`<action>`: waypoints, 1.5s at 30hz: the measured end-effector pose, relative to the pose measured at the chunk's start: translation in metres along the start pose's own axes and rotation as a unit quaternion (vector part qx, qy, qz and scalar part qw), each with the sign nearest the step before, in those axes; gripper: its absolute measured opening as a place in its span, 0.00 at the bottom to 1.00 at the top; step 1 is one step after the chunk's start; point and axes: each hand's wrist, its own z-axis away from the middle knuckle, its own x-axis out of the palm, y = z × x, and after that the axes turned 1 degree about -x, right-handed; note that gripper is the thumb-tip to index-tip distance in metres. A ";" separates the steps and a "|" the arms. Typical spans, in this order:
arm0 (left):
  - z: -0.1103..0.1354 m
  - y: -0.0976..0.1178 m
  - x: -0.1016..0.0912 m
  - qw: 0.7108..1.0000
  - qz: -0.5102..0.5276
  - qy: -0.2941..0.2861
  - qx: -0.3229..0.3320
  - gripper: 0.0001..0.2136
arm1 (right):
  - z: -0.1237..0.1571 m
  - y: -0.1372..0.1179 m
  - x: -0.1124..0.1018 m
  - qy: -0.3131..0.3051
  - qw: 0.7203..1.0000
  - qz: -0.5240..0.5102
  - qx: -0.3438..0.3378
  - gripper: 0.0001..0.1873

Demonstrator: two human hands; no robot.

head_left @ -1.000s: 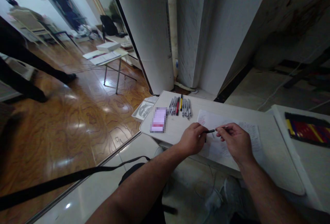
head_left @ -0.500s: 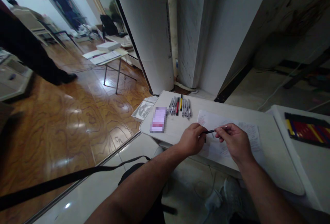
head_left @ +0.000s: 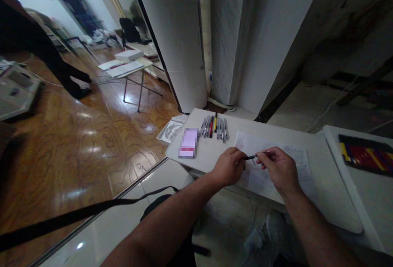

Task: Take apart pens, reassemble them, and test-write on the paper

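Over the near half of the pale table (head_left: 325,168), both hands were busy with one skinny thing. The left hand (head_left: 231,165) had a slim black piece (head_left: 250,157), pen-like, clamped between thumb and fingers, with one end poking out to the right. The right hand (head_left: 278,166) met that end in a fingertip pinch. A thin pale sliver showed by its fingers, but honestly I couldn't tell if it was a separate part or the same one. So the step in hand looked like fiddly two-handed work, end to end, up above the written sheets (head_left: 256,175). I'd say the next move called for a light, steady pinch on both sides and good alignment, since something that narrow would probably roll or slip easily.

Materials-wise: the sheets were thin, flat white paper with small lines of handwriting, too blurry to read. Left and farther back sat a loose row of pens (head_left: 222,129), mostly see-through plastic barrels with dark tips, plus a red one and a yellow-and-black one, all straight and smooth. Left of those, a pixelated rectangle (head_left: 188,143) glowed pale violet. The tabletop was smooth and matte with rounded corners, while the wood-grain floor (head_left: 107,152) on the left was super glossy.
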 end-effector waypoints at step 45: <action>-0.013 0.002 -0.003 0.983 -0.003 0.033 -0.182 0.05 | -0.005 0.018 -0.005 -0.162 0.807 0.558 -0.107 0.11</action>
